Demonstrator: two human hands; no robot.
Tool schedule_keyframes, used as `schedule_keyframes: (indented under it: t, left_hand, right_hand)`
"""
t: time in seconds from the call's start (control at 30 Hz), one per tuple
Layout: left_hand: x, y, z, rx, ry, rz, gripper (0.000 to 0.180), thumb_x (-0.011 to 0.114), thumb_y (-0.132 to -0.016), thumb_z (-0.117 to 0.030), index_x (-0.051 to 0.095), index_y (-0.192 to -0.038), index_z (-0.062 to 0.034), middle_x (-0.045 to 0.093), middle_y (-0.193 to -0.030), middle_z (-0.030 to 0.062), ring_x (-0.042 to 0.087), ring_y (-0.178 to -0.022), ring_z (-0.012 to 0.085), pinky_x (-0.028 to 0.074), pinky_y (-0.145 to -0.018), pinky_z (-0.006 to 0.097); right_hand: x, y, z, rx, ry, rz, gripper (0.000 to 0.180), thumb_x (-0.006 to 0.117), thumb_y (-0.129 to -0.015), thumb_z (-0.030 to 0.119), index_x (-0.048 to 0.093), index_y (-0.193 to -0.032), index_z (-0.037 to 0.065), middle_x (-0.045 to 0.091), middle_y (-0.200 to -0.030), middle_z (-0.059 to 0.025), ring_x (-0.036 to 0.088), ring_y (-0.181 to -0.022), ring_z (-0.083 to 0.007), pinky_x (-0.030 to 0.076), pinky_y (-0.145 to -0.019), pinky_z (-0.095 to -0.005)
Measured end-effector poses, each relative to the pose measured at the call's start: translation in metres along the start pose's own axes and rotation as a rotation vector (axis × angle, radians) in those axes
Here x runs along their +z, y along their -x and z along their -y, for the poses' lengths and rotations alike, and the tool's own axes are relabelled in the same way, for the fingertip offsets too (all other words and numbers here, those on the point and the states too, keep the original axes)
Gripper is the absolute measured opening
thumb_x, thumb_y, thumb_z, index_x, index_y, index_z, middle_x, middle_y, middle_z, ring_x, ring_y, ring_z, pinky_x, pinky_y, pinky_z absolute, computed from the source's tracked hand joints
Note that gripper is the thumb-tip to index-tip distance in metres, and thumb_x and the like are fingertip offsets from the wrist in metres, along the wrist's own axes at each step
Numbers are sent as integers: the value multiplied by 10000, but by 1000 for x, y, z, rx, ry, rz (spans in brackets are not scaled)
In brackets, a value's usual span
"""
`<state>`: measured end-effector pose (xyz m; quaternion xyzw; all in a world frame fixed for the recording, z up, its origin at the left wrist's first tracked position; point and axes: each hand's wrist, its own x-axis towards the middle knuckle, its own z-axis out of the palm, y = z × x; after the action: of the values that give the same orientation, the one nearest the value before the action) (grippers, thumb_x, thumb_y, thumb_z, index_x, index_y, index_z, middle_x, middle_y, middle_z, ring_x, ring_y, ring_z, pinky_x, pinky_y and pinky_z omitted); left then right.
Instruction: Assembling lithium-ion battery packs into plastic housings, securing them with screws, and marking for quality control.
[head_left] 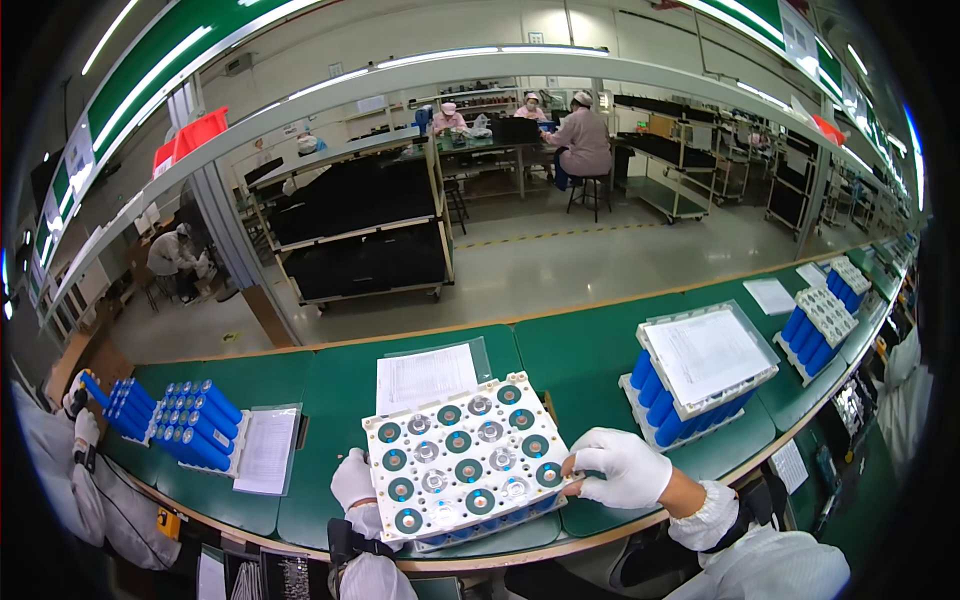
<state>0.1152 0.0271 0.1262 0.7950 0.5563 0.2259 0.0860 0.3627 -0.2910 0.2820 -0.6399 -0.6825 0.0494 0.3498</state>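
A battery pack (463, 468) stands on the bench right in front of me, its white holder plate on top of blue cylindrical cells. Cell ends show through the plate's round holes, some with dark green rings and some silvery. My left hand (353, 482), in a white glove, is closed against the pack's left side, its fingers partly hidden. My right hand (622, 468), also gloved with bare fingertips showing, pinches the plate's right edge near the front corner. Behind the pack lies a printed sheet (427, 376) in a clear sleeve.
On the right stands another pack with a sleeved sheet (705, 357) on top; more packs (825, 318) stand beyond. Blue cells (205, 425) sit in a holder at left beside a sheet (267, 450). A co-worker's gloved hand (85, 428) is at far left. Trays of small parts (270, 575) hang below the bench edge.
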Motion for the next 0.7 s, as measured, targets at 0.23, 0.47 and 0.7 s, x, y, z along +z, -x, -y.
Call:
schedule_keyframes:
  t: [0.23,0.47,0.7]
  left_hand:
    - [5,-4,0,-51,-71,-15,243,594,-899,-368,667,-901,-137,704,-802,132,696,-782,340,534,-666,457]
    - [2,-4,-5,-84,-100,52,247,562,-926,-358,653,-941,-129,709,-841,134,697,-807,340,537,-686,451]
    - [4,-4,-2,-86,-99,110,307,488,-975,-384,581,-1107,-123,695,-970,133,690,-887,330,535,-740,434]
  right_hand:
    - [36,48,-50,507,-630,-420,106,669,-858,78,662,-940,12,651,-830,-86,649,-738,-172,502,-678,-280]
    - [82,85,-75,228,323,-180,103,667,-725,104,659,-826,89,657,-817,-103,614,-789,-335,477,-708,-448]
    - [89,72,-74,258,316,-168,64,654,-754,144,695,-790,111,656,-757,-70,617,-763,-293,471,-695,-431]
